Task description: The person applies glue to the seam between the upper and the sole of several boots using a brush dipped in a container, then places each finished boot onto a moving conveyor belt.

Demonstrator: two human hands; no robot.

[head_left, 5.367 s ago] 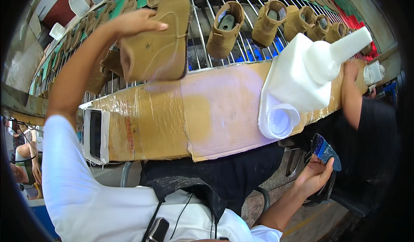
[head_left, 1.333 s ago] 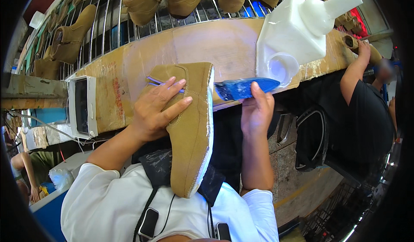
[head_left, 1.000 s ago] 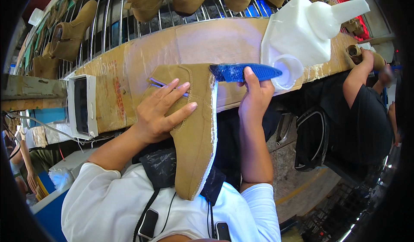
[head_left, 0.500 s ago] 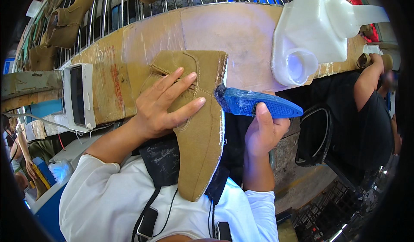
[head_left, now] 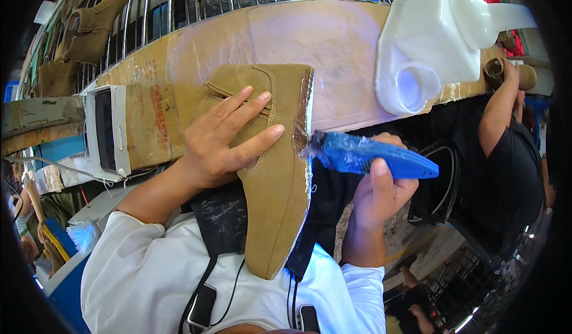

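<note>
A tan suede boot upper (head_left: 271, 197) lies sole edge to the right, its top on the cardboard-covered bench and its lower part reaching over my lap. My left hand (head_left: 223, 140) rests spread on it, fingers stretched out beside the stitching and a slit. In my right hand (head_left: 384, 194) is a blue-handled brush (head_left: 372, 155), pinched with the thumb on top. Its dark, clotted bristle end is just right of the boot's edge, at a shiny brown wet-looking strip; whether it touches I cannot tell. A loose white thread hangs from the edge below.
A white plastic container (head_left: 432, 33) with a round open mouth stands on the bench (head_left: 333, 42) at right. At left is a phone-like device in a white frame (head_left: 113, 131). More boots (head_left: 98, 27) sit on a metal rack behind. A co-worker (head_left: 506, 155) handles a boot at right.
My right hand and the brush have moved right and slightly down, off the boot's surface, uncovering the shiny strip. The boot and my left hand have barely shifted.
</note>
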